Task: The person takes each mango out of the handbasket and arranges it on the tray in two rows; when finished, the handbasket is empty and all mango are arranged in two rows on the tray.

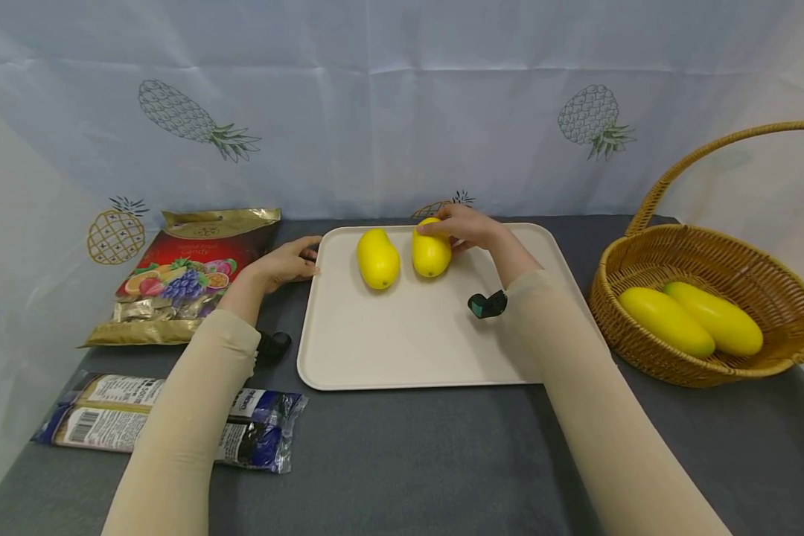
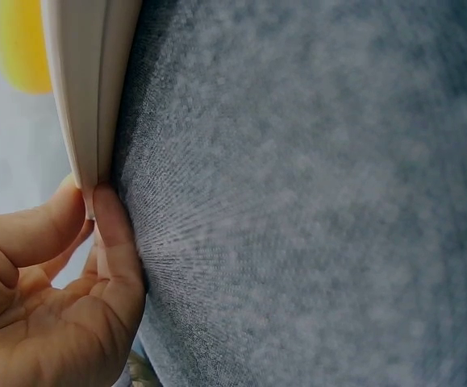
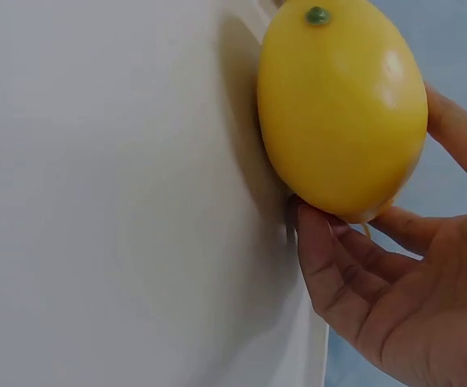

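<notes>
A cream tray [image 1: 402, 342] lies on the dark cloth. My left hand [image 1: 284, 262] is at its left edge; in the left wrist view the thumb and a finger pinch the tray's rim [image 2: 84, 97]. Near the tray's back edge, my right hand [image 1: 472, 229] holds a yellow mango-like fruit [image 1: 431, 254]. The right wrist view shows this fruit [image 3: 342, 105] with a green spot on its end, the thumb on one side and curled fingers on the other, close to the tray surface. A second yellow fruit [image 1: 378, 259] lies on the tray to its left.
A wicker basket [image 1: 697, 380] with a tall handle stands at the right, holding two yellow fruits [image 1: 666, 321]. At the left lie a red and gold candy bag [image 1: 181, 275] and a blue plastic packet [image 1: 261, 439], partly behind my left sleeve. A pineapple-print curtain [image 1: 402, 134] hangs behind.
</notes>
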A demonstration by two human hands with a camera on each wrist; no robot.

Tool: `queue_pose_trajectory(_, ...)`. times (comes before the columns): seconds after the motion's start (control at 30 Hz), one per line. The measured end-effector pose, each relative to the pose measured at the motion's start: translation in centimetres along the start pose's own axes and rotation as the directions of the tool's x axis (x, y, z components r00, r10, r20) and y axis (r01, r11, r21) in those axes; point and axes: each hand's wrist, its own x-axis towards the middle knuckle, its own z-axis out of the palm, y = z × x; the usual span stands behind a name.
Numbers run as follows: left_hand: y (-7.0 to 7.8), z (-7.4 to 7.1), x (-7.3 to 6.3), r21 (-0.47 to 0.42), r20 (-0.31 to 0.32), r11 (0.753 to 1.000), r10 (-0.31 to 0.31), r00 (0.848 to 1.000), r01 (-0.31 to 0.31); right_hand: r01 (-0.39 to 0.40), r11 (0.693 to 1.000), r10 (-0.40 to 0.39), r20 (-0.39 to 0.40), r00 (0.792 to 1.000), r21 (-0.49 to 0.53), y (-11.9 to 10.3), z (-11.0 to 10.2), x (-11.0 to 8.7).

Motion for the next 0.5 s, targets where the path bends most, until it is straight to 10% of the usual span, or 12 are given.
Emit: queue_pose_trajectory(0.5, -0.20, 0.10, 0.10, -0.010, 0.000, 1.000, 0.014, 1.000, -0.014, -0.005, 1.000, 0.005, -0.001, 1.000, 0.012, -0.12, 0.11, -0.16)
